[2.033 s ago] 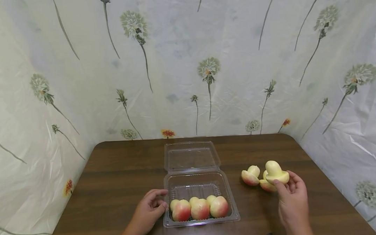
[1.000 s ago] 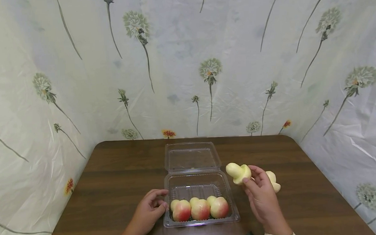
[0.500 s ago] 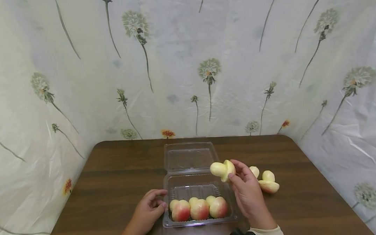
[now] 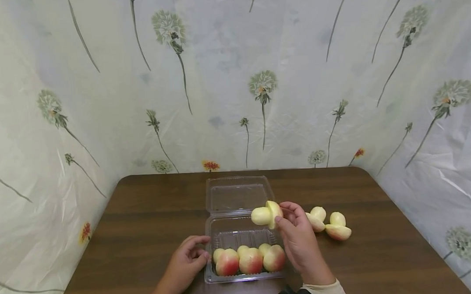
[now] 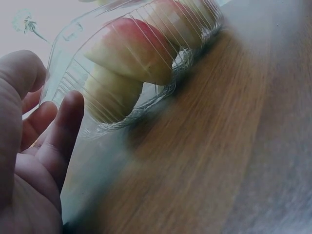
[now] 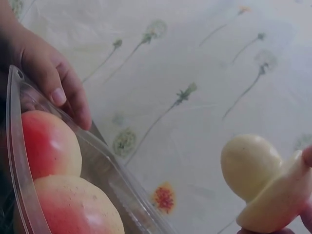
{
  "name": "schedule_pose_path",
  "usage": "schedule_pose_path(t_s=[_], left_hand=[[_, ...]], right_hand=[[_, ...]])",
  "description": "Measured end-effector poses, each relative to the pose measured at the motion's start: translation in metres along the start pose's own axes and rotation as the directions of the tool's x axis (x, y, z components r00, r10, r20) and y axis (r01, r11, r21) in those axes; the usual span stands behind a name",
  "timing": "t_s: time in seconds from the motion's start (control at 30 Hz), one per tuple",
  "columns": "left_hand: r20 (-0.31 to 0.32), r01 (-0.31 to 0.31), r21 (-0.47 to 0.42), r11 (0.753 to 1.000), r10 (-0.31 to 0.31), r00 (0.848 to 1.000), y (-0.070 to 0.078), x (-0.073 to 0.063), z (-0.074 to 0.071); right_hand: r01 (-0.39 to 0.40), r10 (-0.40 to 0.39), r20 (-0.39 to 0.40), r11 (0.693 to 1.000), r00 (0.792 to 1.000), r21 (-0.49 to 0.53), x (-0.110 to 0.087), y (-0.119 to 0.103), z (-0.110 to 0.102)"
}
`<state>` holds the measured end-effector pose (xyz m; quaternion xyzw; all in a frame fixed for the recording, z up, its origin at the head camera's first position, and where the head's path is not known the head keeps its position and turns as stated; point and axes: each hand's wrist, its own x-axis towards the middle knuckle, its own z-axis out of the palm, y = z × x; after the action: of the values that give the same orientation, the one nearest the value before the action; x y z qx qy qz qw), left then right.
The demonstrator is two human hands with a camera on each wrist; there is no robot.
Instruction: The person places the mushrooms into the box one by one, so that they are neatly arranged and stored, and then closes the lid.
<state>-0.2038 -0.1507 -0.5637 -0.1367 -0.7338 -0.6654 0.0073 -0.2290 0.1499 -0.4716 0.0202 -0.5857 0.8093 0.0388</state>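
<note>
My right hand [image 4: 302, 238] pinches a mushroom-shaped piece [image 4: 268, 215] by its cap, the pale stem pointing left, above the right side of a clear plastic clamshell container [image 4: 247, 278]. In the right wrist view this piece [image 6: 258, 185] has a smooth cream stem and a pink-tinged cap. Along the container's front stand three like pieces [image 4: 250, 261], red-and-yellow caps toward me. My left hand [image 4: 187, 261] rests at the container's left rim, thumb and index fingertips against it. In the left wrist view its fingers [image 5: 61, 136] are loosely bent beside the ribbed wall.
Two more mushroom-shaped pieces [image 4: 338, 226] lie on the brown wooden table [image 4: 151, 207] right of the container. The container's hinged lid [image 4: 239, 195] lies back, away from me. A flower-printed sheet [image 4: 225, 99] surrounds the table's back and sides.
My right hand has lifted one mushroom-shaped piece from the right of the table and carried it left over the container, turning its stem to point left. The left hand stays put.
</note>
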Motion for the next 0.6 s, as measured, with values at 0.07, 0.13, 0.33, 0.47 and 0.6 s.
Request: schedule_pose_path(t_s=[0.07, 0.13, 0.33, 0.47, 0.6], left_hand=[[0.000, 0.004, -0.001, 1.000, -0.004, 1.000, 0.001, 0.000, -0.001], [0.002, 0.004, -0.002, 1.000, -0.004, 1.000, 0.001, -0.001, -0.001], [0.008, -0.005, 0.000, 1.000, 0.005, 1.000, 0.000, -0.001, -0.002], [0.010, -0.012, -0.001, 1.000, 0.012, 1.000, 0.001, -0.001, -0.002], [0.011, -0.012, -0.001, 1.000, 0.012, 1.000, 0.002, -0.001, -0.002]], right_hand=[[-0.013, 0.013, -0.003, 1.000, 1.000, 0.000, 0.001, 0.001, 0.004], [-0.028, 0.028, 0.000, 1.000, 1.000, -0.002, 0.001, 0.002, 0.007], [-0.058, 0.058, 0.022, 0.998, 0.998, -0.010, 0.002, 0.006, 0.019], [-0.061, 0.061, 0.038, 0.998, 0.997, -0.009, 0.001, 0.009, 0.028], [-0.062, 0.063, 0.050, 0.998, 0.997, -0.021, 0.002, 0.013, 0.034]])
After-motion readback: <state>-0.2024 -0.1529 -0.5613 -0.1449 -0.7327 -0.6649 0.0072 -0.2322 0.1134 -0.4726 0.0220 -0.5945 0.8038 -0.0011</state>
